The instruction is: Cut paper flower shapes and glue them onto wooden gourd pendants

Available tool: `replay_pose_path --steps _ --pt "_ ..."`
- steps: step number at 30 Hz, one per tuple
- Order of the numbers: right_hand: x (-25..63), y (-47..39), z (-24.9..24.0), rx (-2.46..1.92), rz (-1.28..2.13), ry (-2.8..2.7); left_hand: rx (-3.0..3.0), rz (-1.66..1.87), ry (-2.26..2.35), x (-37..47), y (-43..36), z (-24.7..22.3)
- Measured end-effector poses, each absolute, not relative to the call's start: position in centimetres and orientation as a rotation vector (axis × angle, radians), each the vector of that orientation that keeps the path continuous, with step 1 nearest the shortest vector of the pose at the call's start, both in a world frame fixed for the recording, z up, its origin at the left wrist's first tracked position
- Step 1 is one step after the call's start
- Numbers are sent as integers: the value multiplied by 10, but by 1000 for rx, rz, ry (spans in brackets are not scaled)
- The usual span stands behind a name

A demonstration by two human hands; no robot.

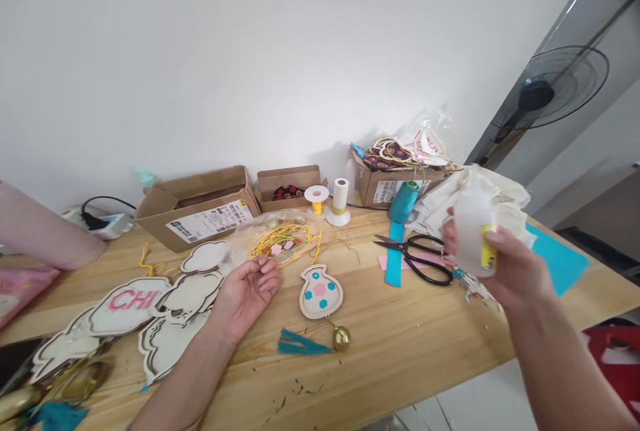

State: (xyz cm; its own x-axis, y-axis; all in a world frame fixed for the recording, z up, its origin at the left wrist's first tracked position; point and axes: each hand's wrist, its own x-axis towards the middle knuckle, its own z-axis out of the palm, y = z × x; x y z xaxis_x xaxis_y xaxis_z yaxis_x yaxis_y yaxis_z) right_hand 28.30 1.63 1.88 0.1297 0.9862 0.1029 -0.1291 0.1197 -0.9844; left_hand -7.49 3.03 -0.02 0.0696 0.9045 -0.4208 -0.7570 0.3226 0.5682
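Pouch ornament [321,292] — flat on bench [395,377], long axis near-to-far, just right of the nearer left hand [246,299], fingers loosely curled, apparently empty — right hand [524,272] grasping bottle [470,241]

The left forearm [200,364] is stretched over the table's [400,371] front edge, the left hand [250,294] turned partly palm-up, fingers loosely curled. The right hand [515,274] is held above the table's right side, clasped, thumb and fingers opposed.

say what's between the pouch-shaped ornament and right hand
The head view shows black scissors over a blue strip and pink strip, then tangled threads near the right hand.
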Motion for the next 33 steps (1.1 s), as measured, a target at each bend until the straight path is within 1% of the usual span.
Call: replay_pose_path --steps 6,10,12,18,22,25,29,33 --pt "290 -38 -4 -1172 989 -777 315 1215 823 -72 24 2" --pt "295 -54 -20 -1308 751 -683 380 1200 840 -69 23 -1" --pt "303 -55 -23 -1414 690 -707 402 1190 840 -69 23 -3" --pt "327 -59 -20 -1778 868 -966 434 1197 850 -70 24 -3" --pt "330 -63 -4 -1918 871 -1070 423 1200 845 -71 24 -4" --pt "329 -61 2 -1997 876 -1191 420 1183 843 -70 23 -5" --pt "333 -50 -2 -2063 884 -1342 421 1172 848 -70 23 -6" --pt "337 -45 -5 -2086 985 -1245 436 1184 831 -72 25 -7"
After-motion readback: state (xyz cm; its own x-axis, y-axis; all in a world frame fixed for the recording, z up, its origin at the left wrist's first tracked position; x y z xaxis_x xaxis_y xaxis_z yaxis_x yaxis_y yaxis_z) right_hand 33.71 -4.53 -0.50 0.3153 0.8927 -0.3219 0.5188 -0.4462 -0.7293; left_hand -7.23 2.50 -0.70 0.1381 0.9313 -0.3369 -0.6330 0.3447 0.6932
